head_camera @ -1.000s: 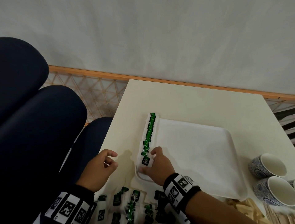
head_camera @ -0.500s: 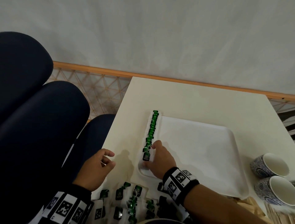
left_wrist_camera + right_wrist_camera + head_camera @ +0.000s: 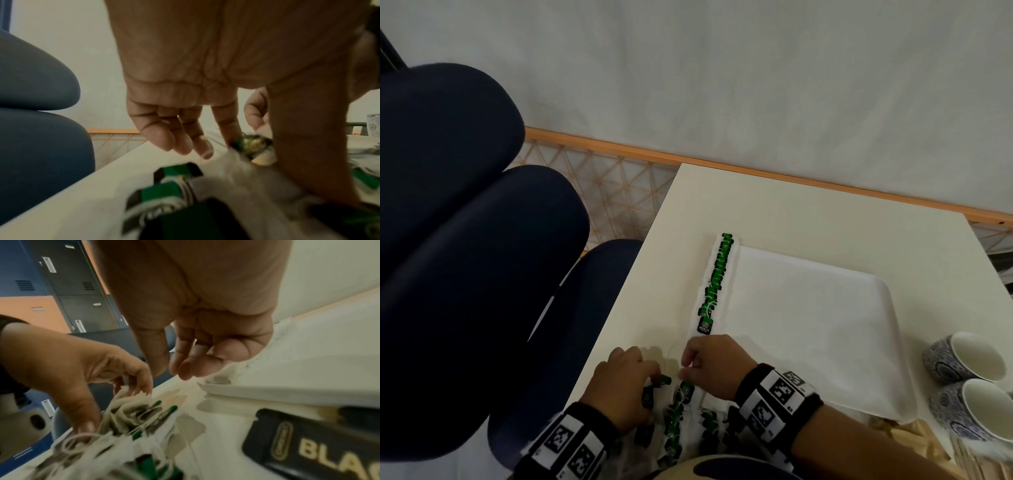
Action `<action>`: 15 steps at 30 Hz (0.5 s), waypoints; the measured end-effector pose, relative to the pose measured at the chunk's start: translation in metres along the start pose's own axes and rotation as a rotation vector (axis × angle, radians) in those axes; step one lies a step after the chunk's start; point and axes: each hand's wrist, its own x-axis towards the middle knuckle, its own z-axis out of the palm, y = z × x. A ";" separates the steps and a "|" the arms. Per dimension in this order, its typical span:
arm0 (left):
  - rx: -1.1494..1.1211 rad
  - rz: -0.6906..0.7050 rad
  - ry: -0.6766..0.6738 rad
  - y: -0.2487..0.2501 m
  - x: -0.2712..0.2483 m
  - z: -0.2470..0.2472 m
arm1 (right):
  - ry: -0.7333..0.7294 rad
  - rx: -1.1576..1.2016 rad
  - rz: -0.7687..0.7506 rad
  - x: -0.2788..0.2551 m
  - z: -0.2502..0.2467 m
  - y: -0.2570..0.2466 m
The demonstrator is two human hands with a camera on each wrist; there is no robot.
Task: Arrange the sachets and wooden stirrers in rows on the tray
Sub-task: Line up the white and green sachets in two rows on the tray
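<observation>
A row of green tea sachets [image 3: 717,277] runs along the left edge of the white tray [image 3: 808,325]. A loose pile of sachets [image 3: 678,418] lies on the table in front of the tray. My left hand [image 3: 654,377] is down on this pile. In the left wrist view its thumb and index finger pinch a green sachet [image 3: 251,146]. My right hand [image 3: 688,363] hovers just to the right, over the tray's near left corner. Its fingers [image 3: 185,368] hang loosely curled and hold nothing. Wooden stirrers [image 3: 914,442] lie at the bottom right, partly cut off.
Two blue-patterned cups [image 3: 962,356] [image 3: 983,407] stand right of the tray. Dark blue chairs [image 3: 465,257] stand close along the table's left edge. A black sachet [image 3: 308,449] lies below the tray rim [image 3: 267,391]. A white wall rises behind the table.
My right hand has left the near end of the row on the tray and drawn back toward the pile. My left hand has moved right onto the pile and pinched a sachet.
</observation>
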 end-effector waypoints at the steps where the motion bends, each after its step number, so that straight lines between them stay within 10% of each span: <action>1: 0.004 0.004 0.003 0.000 0.000 0.001 | 0.013 0.008 0.007 -0.001 -0.002 0.001; 15: -0.177 0.071 0.081 -0.001 -0.009 -0.005 | -0.147 0.224 -0.047 -0.027 -0.010 0.003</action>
